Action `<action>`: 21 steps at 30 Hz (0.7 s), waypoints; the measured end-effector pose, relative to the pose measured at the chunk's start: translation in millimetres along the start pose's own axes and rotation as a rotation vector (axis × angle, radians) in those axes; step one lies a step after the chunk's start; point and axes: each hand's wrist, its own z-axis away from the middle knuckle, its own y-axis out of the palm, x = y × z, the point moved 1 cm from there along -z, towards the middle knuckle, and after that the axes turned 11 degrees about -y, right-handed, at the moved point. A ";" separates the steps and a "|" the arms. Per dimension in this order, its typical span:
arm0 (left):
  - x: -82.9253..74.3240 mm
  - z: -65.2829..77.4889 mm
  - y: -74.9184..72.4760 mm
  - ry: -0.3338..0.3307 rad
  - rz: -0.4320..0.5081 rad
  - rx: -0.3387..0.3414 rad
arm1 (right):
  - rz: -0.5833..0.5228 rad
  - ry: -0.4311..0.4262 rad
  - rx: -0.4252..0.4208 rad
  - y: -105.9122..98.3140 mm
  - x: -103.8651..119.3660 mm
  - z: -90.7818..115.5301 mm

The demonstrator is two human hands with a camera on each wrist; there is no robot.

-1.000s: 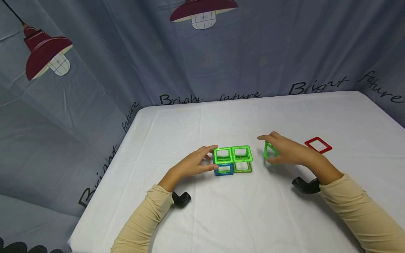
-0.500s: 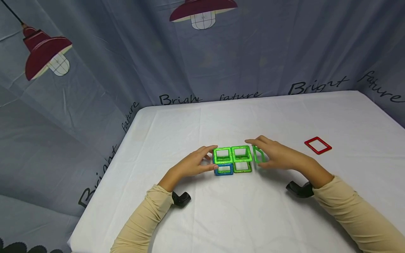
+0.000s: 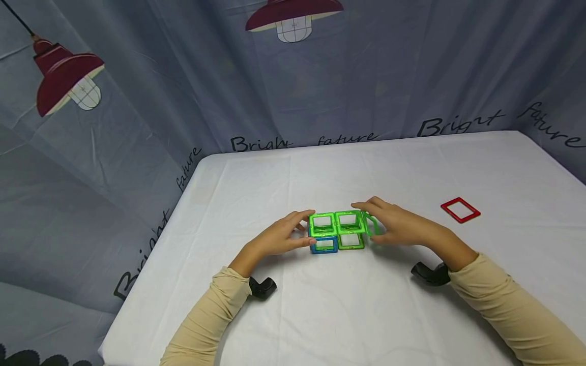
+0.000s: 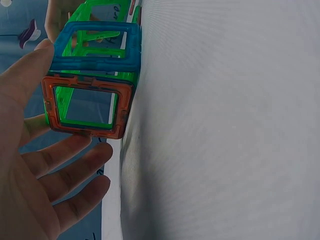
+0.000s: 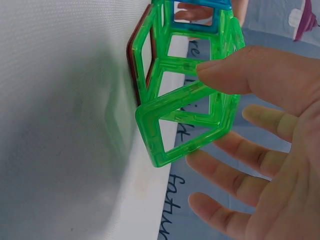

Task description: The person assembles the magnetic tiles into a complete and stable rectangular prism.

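A box-like structure of square magnetic tiles stands on the table, with green tiles (image 3: 336,224) on top and a blue tile (image 3: 325,251) at the front left. At its left end is an orange tile (image 4: 123,112). My left hand (image 3: 278,239) holds that end, thumb at the blue tile and index finger behind; its other fingers are spread. My right hand (image 3: 398,223) pinches a loose green tile (image 5: 150,134) between thumb and fingers. That tile is tilted, its upper part right at the structure's right end. Inside the structure, open spaces show between the frames.
A red square tile (image 3: 452,214) lies flat on the white-covered table (image 3: 348,315), to the right of my right hand. Black devices (image 3: 263,288) sit at both wrists. A grey-blue printed curtain (image 3: 366,76) hangs behind and to the left of the table.
My right hand has moved left with the green tile, from a gap away up to the structure's right end. My left hand and the structure have stayed in place.
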 end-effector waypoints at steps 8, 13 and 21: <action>-0.2 -0.1 -0.2 0.001 -0.001 0.000 | -0.031 0.008 0.004 0.7 -1.0 -0.1; 0.1 -0.8 0.3 -0.001 -0.001 -0.001 | -0.044 0.023 0.000 0.7 -1.0 -0.6; 0.3 -1.1 0.5 -0.005 -0.003 0.001 | -0.048 0.030 0.002 0.6 -0.7 -0.9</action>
